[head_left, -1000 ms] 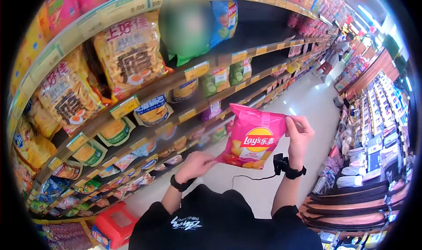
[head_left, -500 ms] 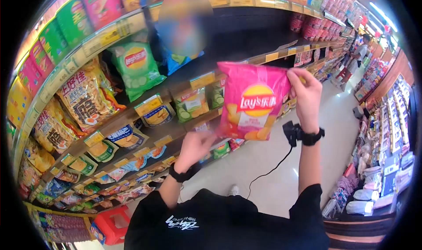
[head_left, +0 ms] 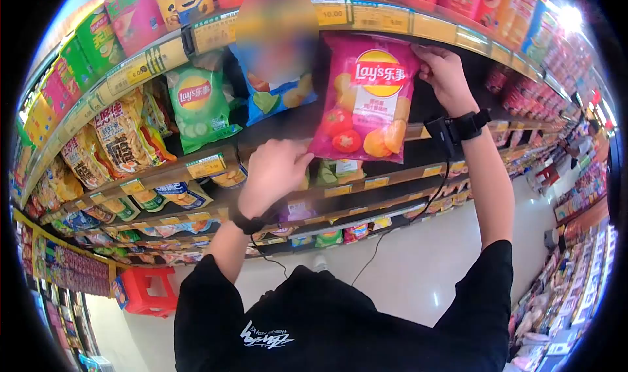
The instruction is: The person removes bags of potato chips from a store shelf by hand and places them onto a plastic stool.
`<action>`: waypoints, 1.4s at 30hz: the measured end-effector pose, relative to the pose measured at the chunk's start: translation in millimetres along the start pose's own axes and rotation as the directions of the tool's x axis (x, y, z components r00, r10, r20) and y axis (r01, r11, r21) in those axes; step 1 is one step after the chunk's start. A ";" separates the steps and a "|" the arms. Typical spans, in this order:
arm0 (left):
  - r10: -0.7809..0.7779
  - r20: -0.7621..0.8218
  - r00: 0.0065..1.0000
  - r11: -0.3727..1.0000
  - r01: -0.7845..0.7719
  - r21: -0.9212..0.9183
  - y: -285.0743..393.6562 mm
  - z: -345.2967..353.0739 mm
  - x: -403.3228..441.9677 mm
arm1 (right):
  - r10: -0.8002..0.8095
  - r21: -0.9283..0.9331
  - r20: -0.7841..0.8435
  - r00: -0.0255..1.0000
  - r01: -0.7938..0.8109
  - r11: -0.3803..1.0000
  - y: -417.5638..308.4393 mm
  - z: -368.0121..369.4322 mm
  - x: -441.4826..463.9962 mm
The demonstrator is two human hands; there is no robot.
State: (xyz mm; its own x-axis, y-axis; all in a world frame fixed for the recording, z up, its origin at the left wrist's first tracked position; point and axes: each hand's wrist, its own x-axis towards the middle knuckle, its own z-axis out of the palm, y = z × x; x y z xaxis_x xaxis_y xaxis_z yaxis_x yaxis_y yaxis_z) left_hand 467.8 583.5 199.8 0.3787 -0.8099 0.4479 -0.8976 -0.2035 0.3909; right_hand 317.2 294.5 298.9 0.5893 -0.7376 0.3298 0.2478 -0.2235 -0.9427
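A pink bag of Lay's potato chips (head_left: pixel 369 101) hangs upright between my hands, in front of the shelf. My right hand (head_left: pixel 446 78) pinches its upper right corner. At its lower left corner, my left hand (head_left: pixel 275 176) has its fingers closed on the bag's edge. Left of it on the same shelf level stand a blue chip bag (head_left: pixel 278 97), partly behind a blurred patch, and a green Lay's bag (head_left: pixel 201 107). Both wrists wear black straps with cables.
Yellow price tags line the shelf edge (head_left: pixel 379 20). Orange snack bags (head_left: pixel 124 133) stand to the left, and red tubs (head_left: pixel 523 97) to the right. Lower shelves hold more packets. A red stool (head_left: pixel 150 293) is on the floor at lower left. A person (head_left: pixel 579 146) is farther down the aisle.
The pink bag has moved up and slightly left, closer to the shelf, with both hands rising along with it. My view has turned more toward the shelf.
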 end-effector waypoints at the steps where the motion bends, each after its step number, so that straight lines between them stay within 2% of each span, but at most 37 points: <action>1: -0.014 0.053 0.999 1.000 0.013 0.011 0.7 -6.0 12.8 | -0.027 0.037 0.006 1.000 0.027 0.999 4.2 -1.6 14.7; 3: -0.046 0.168 0.985 0.999 0.045 0.012 3.6 -14.0 35.0 | -0.064 0.094 0.014 0.998 0.062 0.994 15.2 -6.3 34.7; 4: -0.020 0.147 0.989 0.999 0.026 -0.036 -0.1 -13.8 43.8 | -0.017 0.087 -0.026 1.000 0.019 0.996 19.4 -7.5 43.9; 7: -0.025 0.241 0.970 0.999 0.031 -0.021 -5.1 -10.2 70.9 | -0.037 0.065 0.045 0.998 0.034 0.997 45.4 -24.2 84.6; 10: 0.041 0.216 0.976 0.991 -0.067 0.114 -5.0 4.0 90.8 | -0.013 0.066 0.091 0.996 0.007 0.998 62.1 -29.2 114.3; 11: 0.008 0.221 0.975 0.991 -0.038 0.129 -3.8 7.1 99.1 | -0.016 0.088 0.087 0.996 0.008 0.996 66.7 -28.1 126.4; 13: -0.058 0.238 0.970 0.987 0.021 0.157 -3.4 18.0 112.7 | -0.121 0.105 0.228 0.966 0.099 0.990 78.4 -34.4 146.5; 16: -0.130 0.161 0.978 0.963 0.086 0.257 -4.0 36.3 123.3 | -0.278 0.131 0.367 0.888 0.246 0.960 89.8 -43.4 170.4; 17: -0.154 0.123 0.980 0.950 0.113 0.291 -2.2 39.4 127.9 | -0.299 0.145 0.369 0.880 0.263 0.954 91.7 -41.9 179.2; 20: -0.091 0.032 0.995 0.868 0.063 0.492 5.8 47.9 133.4 | -0.351 0.207 0.346 0.870 0.294 0.933 99.0 -38.1 201.1; 23: 0.019 -0.049 0.999 0.827 0.012 0.562 18.0 50.1 138.1 | -0.380 0.254 0.330 0.864 0.307 0.917 108.8 -30.7 219.7; 26: -0.016 -0.101 0.995 0.794 0.073 0.603 18.1 55.0 149.0 | -0.395 0.282 0.332 0.857 0.309 0.908 116.3 -24.1 231.2; 29: -0.016 -0.169 0.986 0.787 0.117 0.605 16.3 57.2 154.4 | -0.409 0.302 0.340 0.847 0.314 0.900 122.3 -17.9 236.4; 35: -0.146 -0.108 0.983 0.797 0.181 0.577 32.4 55.1 161.3 | -0.418 0.325 0.313 0.853 0.318 0.891 133.7 -8.6 246.0; 41: -0.209 -0.056 0.976 0.830 0.207 0.517 21.5 59.9 148.8 | -0.422 0.310 0.297 0.857 0.331 0.891 135.3 -19.4 237.6; 42: -0.172 -0.084 0.981 0.850 0.191 0.491 20.7 58.4 143.5 | -0.427 0.309 0.294 0.855 0.337 0.889 138.9 -21.9 240.1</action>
State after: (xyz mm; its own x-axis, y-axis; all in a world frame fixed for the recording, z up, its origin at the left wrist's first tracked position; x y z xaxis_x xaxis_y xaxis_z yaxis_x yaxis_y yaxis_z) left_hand 490.4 430.9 225.2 0.5453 -0.7138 0.4395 -0.8012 -0.5979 0.0230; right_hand 476.3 72.4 246.0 0.6242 -0.3485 0.6993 0.6569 -0.2505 -0.7111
